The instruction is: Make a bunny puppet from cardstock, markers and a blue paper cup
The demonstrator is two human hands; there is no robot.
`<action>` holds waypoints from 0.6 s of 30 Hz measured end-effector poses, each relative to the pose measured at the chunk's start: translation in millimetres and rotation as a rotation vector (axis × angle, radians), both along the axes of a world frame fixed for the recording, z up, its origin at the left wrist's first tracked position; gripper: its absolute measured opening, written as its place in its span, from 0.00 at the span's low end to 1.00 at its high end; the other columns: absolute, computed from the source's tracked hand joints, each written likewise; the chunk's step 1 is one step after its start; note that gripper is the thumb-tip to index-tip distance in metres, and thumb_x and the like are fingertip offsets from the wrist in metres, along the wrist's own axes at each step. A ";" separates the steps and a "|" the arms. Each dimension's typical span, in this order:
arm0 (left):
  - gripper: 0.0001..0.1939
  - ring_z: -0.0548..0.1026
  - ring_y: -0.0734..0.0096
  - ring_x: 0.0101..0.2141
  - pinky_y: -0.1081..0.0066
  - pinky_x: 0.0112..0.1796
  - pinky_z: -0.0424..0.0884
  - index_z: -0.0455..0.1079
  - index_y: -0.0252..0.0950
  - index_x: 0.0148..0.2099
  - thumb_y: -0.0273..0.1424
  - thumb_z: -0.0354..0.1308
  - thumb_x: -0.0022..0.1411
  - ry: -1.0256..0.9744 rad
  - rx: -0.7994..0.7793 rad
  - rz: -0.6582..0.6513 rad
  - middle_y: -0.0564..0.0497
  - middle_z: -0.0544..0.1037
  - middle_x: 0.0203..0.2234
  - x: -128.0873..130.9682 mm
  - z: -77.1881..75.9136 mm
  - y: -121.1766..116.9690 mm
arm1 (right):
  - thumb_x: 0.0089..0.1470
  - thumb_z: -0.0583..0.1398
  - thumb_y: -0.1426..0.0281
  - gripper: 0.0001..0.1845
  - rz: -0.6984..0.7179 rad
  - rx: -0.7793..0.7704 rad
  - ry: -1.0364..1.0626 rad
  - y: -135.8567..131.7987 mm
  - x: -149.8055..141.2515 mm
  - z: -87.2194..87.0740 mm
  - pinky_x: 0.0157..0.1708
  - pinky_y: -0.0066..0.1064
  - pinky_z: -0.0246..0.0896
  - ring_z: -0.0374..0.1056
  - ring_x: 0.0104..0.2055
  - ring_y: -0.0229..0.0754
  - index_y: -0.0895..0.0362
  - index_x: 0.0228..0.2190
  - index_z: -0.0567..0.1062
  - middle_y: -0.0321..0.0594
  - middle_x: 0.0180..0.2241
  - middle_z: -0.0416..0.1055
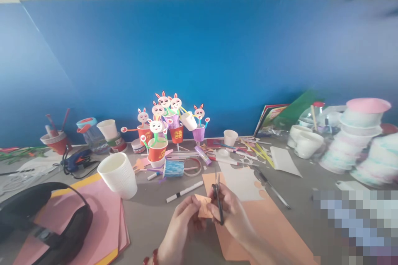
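Note:
My left hand (pixel 185 214) pinches a small piece of orange paper (pixel 204 206) by its left edge; a drawn outline shows on the paper. In my right hand (pixel 230 209) is a pair of scissors (pixel 220 203), its blades pointing up and away from me. The right thumb also touches the right edge of the small piece. Beneath my right forearm lies a large orange sheet (pixel 261 232), and white paper with cut-outs (pixel 239 180) overlaps its far end. To the left of the sheet rests a white marker (pixel 184 191).
Rabbit-faced paper cup figures (pixel 158 149) stand at the back. A stack of white cups (pixel 120 176), pink paper (pixel 102 219) and black headphones (pixel 71 223) are on the left. A pen (pixel 276 192) lies on the right, with stacked coloured cups (pixel 348 145) beyond.

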State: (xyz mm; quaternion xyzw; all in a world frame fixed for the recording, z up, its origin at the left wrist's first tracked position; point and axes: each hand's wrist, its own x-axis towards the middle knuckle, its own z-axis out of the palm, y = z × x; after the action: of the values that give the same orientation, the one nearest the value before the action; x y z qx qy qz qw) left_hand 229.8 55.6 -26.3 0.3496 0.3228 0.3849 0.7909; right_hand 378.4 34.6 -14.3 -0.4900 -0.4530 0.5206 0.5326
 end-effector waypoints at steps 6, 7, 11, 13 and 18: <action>0.21 0.67 0.77 0.20 0.76 0.23 0.60 0.69 0.35 0.27 0.45 0.72 0.47 0.122 0.134 0.045 0.52 0.76 0.22 1.9 -26.4 7.8 | 0.44 0.65 0.69 0.12 0.002 0.027 -0.029 -0.1 -1.0 -2.7 0.18 0.22 0.56 0.58 0.19 0.30 0.54 0.29 0.66 0.25 0.23 0.61; 0.21 0.67 0.77 0.20 0.76 0.23 0.60 0.69 0.34 0.27 0.45 0.72 0.46 0.126 0.136 0.049 0.52 0.76 0.22 2.0 -27.1 8.4 | 0.45 0.65 0.69 0.12 0.007 0.025 -0.034 -0.4 -0.8 -2.8 0.18 0.22 0.56 0.58 0.19 0.30 0.54 0.29 0.66 0.25 0.22 0.61; 0.19 0.66 0.77 0.23 0.76 0.26 0.62 0.72 0.34 0.28 0.43 0.72 0.47 0.134 0.156 0.083 0.52 0.75 0.23 -2.3 -14.5 8.7 | 0.47 0.67 0.60 0.17 0.022 -0.001 -0.041 -2.5 2.7 2.5 0.19 0.23 0.57 0.60 0.19 0.31 0.54 0.31 0.66 0.28 0.25 0.64; 0.17 0.66 0.76 0.25 0.77 0.28 0.62 0.73 0.33 0.28 0.41 0.72 0.48 0.143 0.166 0.124 0.52 0.74 0.24 -6.5 -1.3 8.1 | 0.48 0.67 0.54 0.20 0.021 -0.027 -0.062 -3.4 5.3 7.3 0.18 0.23 0.54 0.57 0.18 0.31 0.54 0.32 0.67 0.28 0.24 0.64; 0.15 0.66 0.77 0.25 0.78 0.29 0.63 0.71 0.35 0.28 0.38 0.71 0.50 0.090 0.116 0.240 0.55 0.73 0.24 -16.0 26.2 7.3 | 0.49 0.62 0.44 0.26 0.149 -0.057 -0.214 -4.6 6.0 11.7 0.22 0.27 0.54 0.60 0.21 0.35 0.55 0.26 0.70 0.33 0.23 0.68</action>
State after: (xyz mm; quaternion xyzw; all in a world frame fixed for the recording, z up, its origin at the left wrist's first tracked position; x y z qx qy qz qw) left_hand 213.8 62.9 -0.1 0.3706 0.3746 0.4786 0.7023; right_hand 384.4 29.9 -2.7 -0.5226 -0.5276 0.5161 0.4268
